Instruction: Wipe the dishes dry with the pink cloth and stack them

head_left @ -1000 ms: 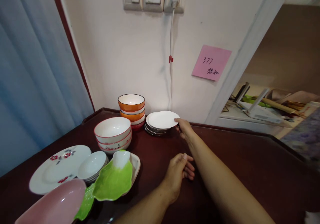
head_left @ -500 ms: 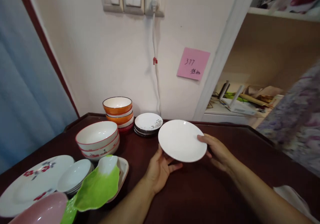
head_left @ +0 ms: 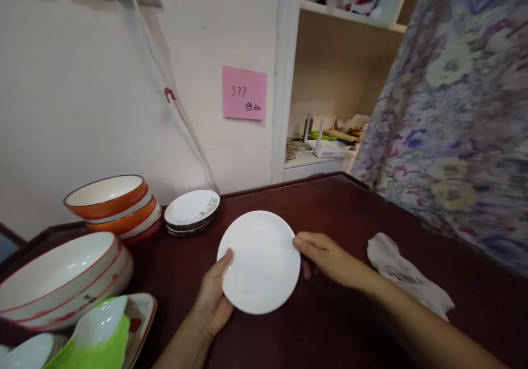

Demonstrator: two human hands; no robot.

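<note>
A round white plate (head_left: 259,264) is held up over the dark table, tilted so its plain face shows. My left hand (head_left: 214,292) grips its lower left edge, thumb on top and fingers underneath, mostly hidden. At the right edge, my right hand (head_left: 325,256) pinches the rim with the thumb over it; its other fingers are partly behind the plate. Just behind and left of the plate sits a stack of small plates (head_left: 192,209) with a floral print on the top one.
On the left stand orange bowls (head_left: 111,196) and red-rimmed white bowls (head_left: 61,275) in stacks. Nearer lies a green leaf-shaped dish (head_left: 99,336) on a rectangular dish (head_left: 144,314). A white cloth (head_left: 406,275) lies at right on the table (head_left: 305,204). A floral curtain (head_left: 449,116) hangs beyond.
My view has turned right, bringing the cloth fully into sight. My left hand has shifted from under the plate to gripping its left edge, and the plate now faces me more.
</note>
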